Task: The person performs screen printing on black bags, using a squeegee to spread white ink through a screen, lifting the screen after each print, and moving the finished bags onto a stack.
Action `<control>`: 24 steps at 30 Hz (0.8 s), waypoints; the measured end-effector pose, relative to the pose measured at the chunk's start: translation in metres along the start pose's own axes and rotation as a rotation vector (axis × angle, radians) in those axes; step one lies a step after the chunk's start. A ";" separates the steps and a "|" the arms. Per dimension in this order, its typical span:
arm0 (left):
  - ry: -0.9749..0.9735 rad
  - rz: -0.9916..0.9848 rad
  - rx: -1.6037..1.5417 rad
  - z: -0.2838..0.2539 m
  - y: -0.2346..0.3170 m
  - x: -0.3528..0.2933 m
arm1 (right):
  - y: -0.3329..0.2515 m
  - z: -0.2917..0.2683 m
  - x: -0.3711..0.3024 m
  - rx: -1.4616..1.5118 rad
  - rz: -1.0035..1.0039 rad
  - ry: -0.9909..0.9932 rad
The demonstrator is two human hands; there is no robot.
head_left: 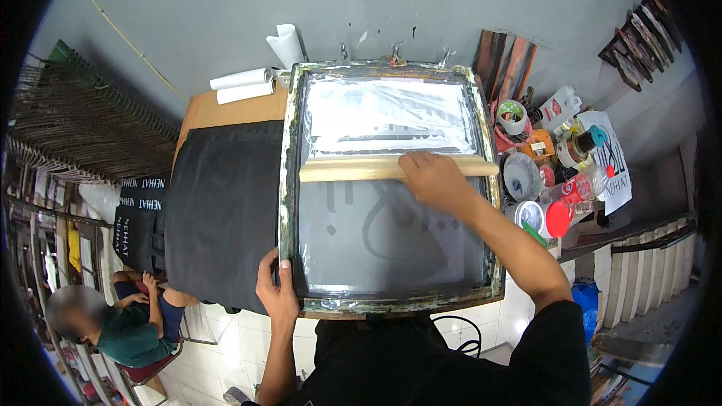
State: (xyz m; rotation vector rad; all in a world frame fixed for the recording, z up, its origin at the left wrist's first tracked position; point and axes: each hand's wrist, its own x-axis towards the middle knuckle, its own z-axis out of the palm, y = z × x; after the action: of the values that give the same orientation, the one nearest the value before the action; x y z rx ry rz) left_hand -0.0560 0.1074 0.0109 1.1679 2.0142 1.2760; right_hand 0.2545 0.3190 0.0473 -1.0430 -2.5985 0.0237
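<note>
My right hand (435, 183) grips a wooden squeegee (346, 170) that lies crosswise over a screen printing frame (288, 180). White ink (387, 109) is smeared across the mesh on the far side of the squeegee. On the near side, the grey mesh (353, 248) shows a dark, faint lettered design. At the frame's lower left, my left hand (277, 289) holds the frame's side edge, thumb along the rim. Its fingertips are partly hidden. Black fabric (222, 210) lies flat to the left of the frame.
Hinge clamps (396, 56) stand at the frame's far edge. Ink tubs (521, 175), bottles and a white jerrycan (560, 107) crowd the right side. White paper rolls (244, 84) lie at the far left. A person (139, 323) sits at the lower left beside hanging racks.
</note>
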 end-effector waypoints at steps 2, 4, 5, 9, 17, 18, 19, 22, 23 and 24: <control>-0.002 -0.006 0.004 0.000 0.003 -0.001 | 0.001 0.013 0.000 -0.038 0.019 -0.001; 0.004 -0.005 0.025 -0.002 0.002 -0.002 | 0.004 0.018 0.001 -0.058 0.013 0.021; 0.005 -0.008 0.027 -0.002 0.001 -0.003 | 0.004 0.019 0.002 -0.066 0.010 0.030; 0.003 -0.012 0.012 -0.002 -0.002 -0.002 | 0.027 0.030 0.023 -0.142 -0.037 0.085; -0.061 0.161 0.110 0.001 0.035 0.017 | 0.083 0.018 0.103 -0.088 0.100 -0.112; -0.084 0.196 0.102 0.003 0.046 0.027 | 0.087 0.006 0.115 -0.054 0.148 -0.176; -0.107 0.232 0.094 0.006 0.056 0.039 | 0.093 -0.007 0.123 -0.048 0.151 -0.193; -0.122 0.454 0.083 0.025 0.087 0.095 | 0.114 -0.032 0.140 -0.033 0.179 -0.226; -0.136 0.524 0.090 0.038 0.100 0.123 | 0.123 -0.036 0.143 -0.029 0.192 -0.231; -0.150 0.595 0.099 0.051 0.118 0.148 | 0.127 -0.035 0.144 -0.018 0.197 -0.243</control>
State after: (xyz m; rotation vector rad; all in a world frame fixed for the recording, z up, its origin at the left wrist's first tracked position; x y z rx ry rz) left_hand -0.0466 0.2816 0.0993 1.9458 1.6914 1.3018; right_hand 0.2536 0.5053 0.1060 -1.3762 -2.6989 0.1862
